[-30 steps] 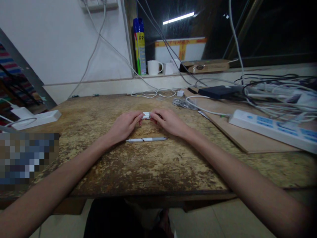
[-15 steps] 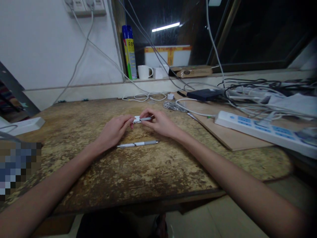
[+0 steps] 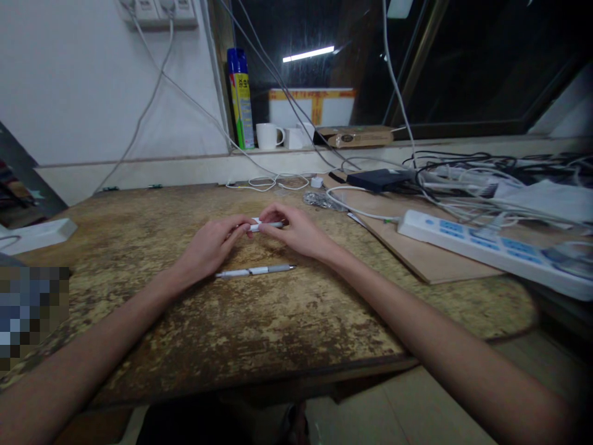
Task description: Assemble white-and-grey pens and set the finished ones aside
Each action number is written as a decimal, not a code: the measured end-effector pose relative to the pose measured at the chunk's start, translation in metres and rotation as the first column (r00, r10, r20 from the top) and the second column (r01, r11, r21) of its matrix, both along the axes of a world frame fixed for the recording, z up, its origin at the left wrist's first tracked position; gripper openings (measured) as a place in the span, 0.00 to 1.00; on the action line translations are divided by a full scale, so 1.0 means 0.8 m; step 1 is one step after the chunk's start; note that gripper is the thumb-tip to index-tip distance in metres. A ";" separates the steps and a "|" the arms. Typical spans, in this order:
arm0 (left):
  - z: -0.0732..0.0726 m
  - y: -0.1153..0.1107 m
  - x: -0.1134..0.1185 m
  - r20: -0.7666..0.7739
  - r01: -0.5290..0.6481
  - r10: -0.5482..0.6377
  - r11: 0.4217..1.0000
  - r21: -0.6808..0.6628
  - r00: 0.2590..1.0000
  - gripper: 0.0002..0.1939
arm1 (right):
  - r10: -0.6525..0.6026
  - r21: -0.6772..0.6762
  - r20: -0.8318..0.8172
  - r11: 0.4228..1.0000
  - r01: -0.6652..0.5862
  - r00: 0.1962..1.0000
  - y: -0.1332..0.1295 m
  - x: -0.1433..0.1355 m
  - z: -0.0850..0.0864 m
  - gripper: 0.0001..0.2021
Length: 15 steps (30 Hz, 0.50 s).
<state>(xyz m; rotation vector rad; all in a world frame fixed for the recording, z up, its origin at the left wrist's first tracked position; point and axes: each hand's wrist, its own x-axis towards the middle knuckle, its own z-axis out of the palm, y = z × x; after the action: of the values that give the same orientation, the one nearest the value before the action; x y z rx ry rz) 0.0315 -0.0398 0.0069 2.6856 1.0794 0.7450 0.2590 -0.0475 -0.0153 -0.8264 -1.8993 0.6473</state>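
Observation:
Between my two hands is a white and grey pen (image 3: 255, 228), held roughly level above the worn wooden table (image 3: 259, 334). My left hand (image 3: 217, 242) pinches its left end between thumb and fingers. Around its right part, the thumb and fingers of my right hand (image 3: 294, 230) are closed, and the grey end pokes out past the fingertips. Much of the held pen is hidden by my fingers. A second white and grey pen (image 3: 257, 271) lies on the table just nearer to me, its left end close under my left wrist.
On the right, a white power strip (image 3: 491, 244) lies across a thin wooden board (image 3: 417, 253), with tangled cables and a dark flat box (image 3: 380, 179) behind. A spray can (image 3: 241, 102) and white mug (image 3: 269, 136) stand on the sill. Another white strip (image 3: 41, 235) is at left.
My right thumb and fingers have shifted slightly along the pen and cover more of it. Both hands stay in nearly the same place; the view has moved a little.

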 end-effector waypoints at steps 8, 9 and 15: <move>0.000 0.002 -0.001 -0.014 0.002 -0.002 1.000 -0.014 1.000 0.20 | 0.039 -0.017 -0.037 0.999 -0.040 0.999 0.007 0.001 -0.002 0.07; 0.000 0.002 -0.001 -0.012 -0.001 0.001 1.000 -0.012 1.000 0.20 | 0.034 -0.016 -0.039 0.999 -0.035 0.999 0.006 0.000 -0.001 0.07; 0.003 0.000 -0.001 -0.019 -0.006 0.006 1.000 -0.010 1.000 0.21 | 0.018 -0.050 -0.041 0.999 -0.020 0.999 0.004 0.001 0.001 0.07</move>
<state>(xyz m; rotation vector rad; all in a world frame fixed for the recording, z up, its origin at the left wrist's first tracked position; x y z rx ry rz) 0.0310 -0.0399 0.0089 2.6873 1.0931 0.7141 0.2598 -0.0440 -0.0148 -0.8223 -1.8626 0.7211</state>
